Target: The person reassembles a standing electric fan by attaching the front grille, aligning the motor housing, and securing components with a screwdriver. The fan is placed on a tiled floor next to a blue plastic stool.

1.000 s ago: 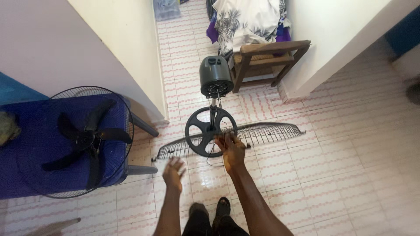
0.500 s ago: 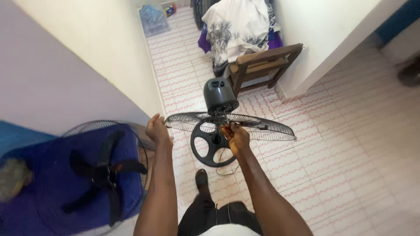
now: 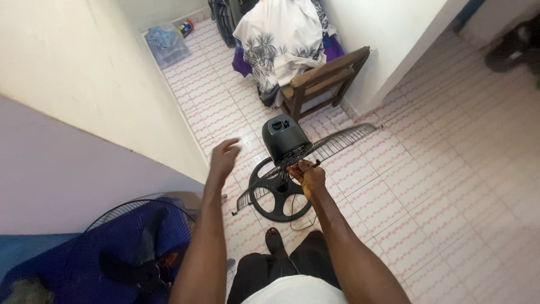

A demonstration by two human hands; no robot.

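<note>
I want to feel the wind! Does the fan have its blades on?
Off. The fan head carries only a wire grille; the black blades lie on the blue chair.

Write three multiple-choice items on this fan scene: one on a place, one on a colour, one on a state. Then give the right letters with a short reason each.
1. Where does the wooden chair stand?
A. Beyond the fan motor housing, against the white wall
B. On the blue surface at lower left
C. Behind the person's feet

2. What colour is the round fan base on the floor?
A. White
B. Black
C. Red

3. What is the state of the left hand?
A. Closed on the wire fan grille
B. Resting flat on the floor
C. Open, in the air, holding nothing

Answers:
1 A: the chair, draped with patterned cloth, sits past the motor by the wall corner.
2 B: the spoked base is black against the pale tiles.
3 C: its fingers are spread free, while the right hand grips the fan under the motor.
</note>
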